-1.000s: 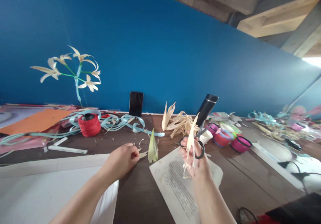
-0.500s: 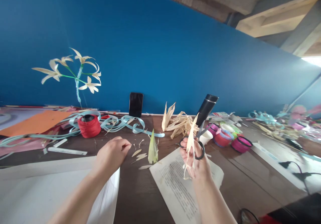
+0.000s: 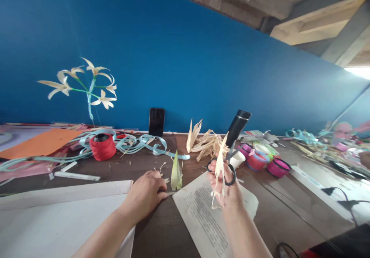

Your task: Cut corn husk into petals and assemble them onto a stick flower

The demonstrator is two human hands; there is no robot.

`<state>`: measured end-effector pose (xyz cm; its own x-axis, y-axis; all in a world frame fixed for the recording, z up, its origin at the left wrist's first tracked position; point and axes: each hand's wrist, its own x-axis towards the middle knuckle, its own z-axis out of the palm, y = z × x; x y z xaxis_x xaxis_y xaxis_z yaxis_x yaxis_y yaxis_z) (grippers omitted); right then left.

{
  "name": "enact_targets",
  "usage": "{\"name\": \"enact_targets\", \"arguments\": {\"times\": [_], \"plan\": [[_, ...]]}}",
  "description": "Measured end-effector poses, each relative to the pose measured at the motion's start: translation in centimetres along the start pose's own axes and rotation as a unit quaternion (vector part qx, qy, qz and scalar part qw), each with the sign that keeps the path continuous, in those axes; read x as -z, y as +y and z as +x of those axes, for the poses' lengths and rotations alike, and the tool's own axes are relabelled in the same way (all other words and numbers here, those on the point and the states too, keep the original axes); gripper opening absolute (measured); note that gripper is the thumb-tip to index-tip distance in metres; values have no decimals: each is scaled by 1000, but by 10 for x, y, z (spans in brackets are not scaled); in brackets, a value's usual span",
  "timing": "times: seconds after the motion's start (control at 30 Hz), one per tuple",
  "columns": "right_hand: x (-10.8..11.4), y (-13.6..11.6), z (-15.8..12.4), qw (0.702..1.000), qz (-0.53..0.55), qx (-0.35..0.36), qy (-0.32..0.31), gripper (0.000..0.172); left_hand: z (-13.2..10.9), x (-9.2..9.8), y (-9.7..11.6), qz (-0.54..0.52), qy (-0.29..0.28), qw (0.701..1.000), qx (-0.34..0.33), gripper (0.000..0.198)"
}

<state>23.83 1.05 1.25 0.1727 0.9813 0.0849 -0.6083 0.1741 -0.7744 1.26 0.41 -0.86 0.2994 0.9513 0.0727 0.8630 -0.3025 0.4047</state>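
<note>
My left hand [image 3: 152, 192] is low over the table with its fingers curled down onto small pale husk pieces, its tips beside one slim piece [image 3: 171, 193]. Whatever lies under those fingers is hidden. Just right of it a greenish pointed corn husk [image 3: 176, 173] lies on the wood. My right hand [image 3: 227, 190], palm turned up, is closed on black-handled scissors [image 3: 230, 175], blades pointing away. The same hand holds a cream corn husk piece [image 3: 220, 159], pointed on top and ragged in thin strands below. Underneath is a printed sheet [image 3: 199, 215].
Dry husks [image 3: 209, 144] lie by a leaning black cylinder [image 3: 238, 127]. A phone [image 3: 157, 122] leans on the blue wall. Red twine [image 3: 102, 147], blue ribbon [image 3: 150, 146] and a husk flower stem [image 3: 91, 92] are left. Magenta rolls [image 3: 278, 167] sit right, white paper [image 3: 58, 219] front left.
My left hand has moved right and forward, down onto the small husk pieces, now covering most of them. My right hand keeps the scissors and husk in nearly the same place.
</note>
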Motion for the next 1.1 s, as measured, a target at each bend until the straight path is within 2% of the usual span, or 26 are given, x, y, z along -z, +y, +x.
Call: {"name": "enact_targets", "arguments": {"times": [0.17,0.37,0.47,0.57,0.7,0.87,1.0,1.1], "plan": [[1,0,0,999,29,-4,-18,19,-2,-7,0,2,11,1000,-25,10],[3,2,0,999,30,-10,-9,19,1,-10,-9,39,39,998,15,15],[4,3,0,1000,25,-9,2,19,3,-10,-7,46,58,997,25,14],[4,4,0,999,33,-5,-13,17,4,-12,3,45,62,997,4,19],[3,4,1,999,27,-6,-22,18,5,-18,20,63,39,996,-46,29],[5,5,2,1000,19,-15,-1,28,3,-21,34,74,44,991,-102,22],[8,5,2,1000,11,-17,3,30,1,-22,34,61,54,990,-111,21],[8,5,2,1000,-4,-10,5,33,3,-19,25,23,91,991,-98,24]]}}
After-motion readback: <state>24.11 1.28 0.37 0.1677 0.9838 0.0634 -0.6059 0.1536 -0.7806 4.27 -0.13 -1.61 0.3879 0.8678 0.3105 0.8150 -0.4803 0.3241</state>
